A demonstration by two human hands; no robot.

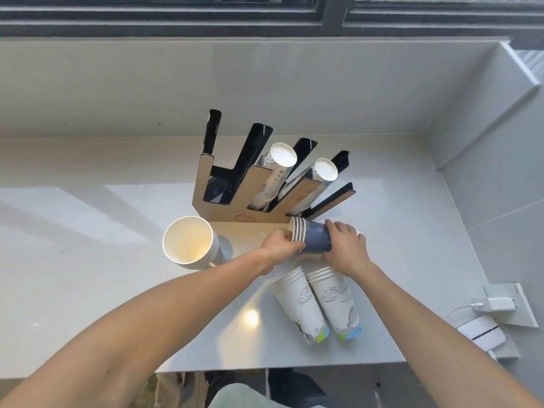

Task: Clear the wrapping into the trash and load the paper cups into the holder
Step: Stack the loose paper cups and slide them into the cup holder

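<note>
A wood-and-black cup holder [235, 184] stands on the white counter, with white cup stacks [276, 172] in its two right slots and the left slots bare. A short stack of blue paper cups [313, 238] lies sideways just in front of the holder's base. My left hand [281, 244] grips its rim end and my right hand [346, 245] grips its bottom end. A stack of white cups [188, 244] stands upright, mouth up, to the left. Two printed white cup stacks [321, 301] lie on the counter below my hands.
The counter [88, 260] meets a grey wall behind and a wall on the right. A white charger and socket plate [506, 304] sit at the right, beyond the counter's corner. The counter's front edge runs just below the lying stacks.
</note>
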